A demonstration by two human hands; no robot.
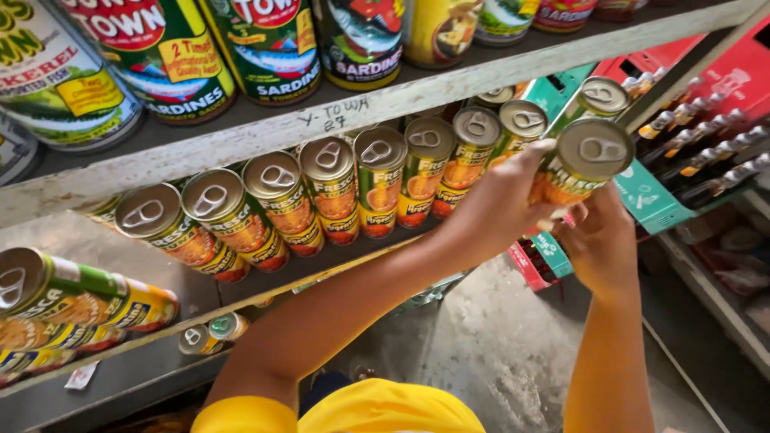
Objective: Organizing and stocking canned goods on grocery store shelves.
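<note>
Yellow cloth (385, 410), a sleeve or shoulder of the person's shirt, fills the bottom edge nearest the camera and is cut off by the frame, so its shape is hard to read.

Above it runs the wooden shelf (265, 132), whose upper board carries big fish cans (164, 56); six of them show clearly, all cropped at the top, with more cut off at both ends. On the lower board stands a row of slim cans (329, 188) with ring-pull lids and green and orange labels. Eight lids can be counted in the row, and another slim can (597, 100) stands behind the hands at the right end. Further cans (76, 301) lie on their sides at the far left, partly out of frame, so their number cannot be told. Two small ones (212, 330) lie below the board's edge.

At the right, red crates (722, 76) hold rows of bottles, too small and blurred to count.

One held can (581, 160) is off the board, just right of the row's end. The left hand (501, 200) has its grip closed around the can's side. The right hand (601, 240) cups it from beneath, fingers partly hidden behind the can.
</note>
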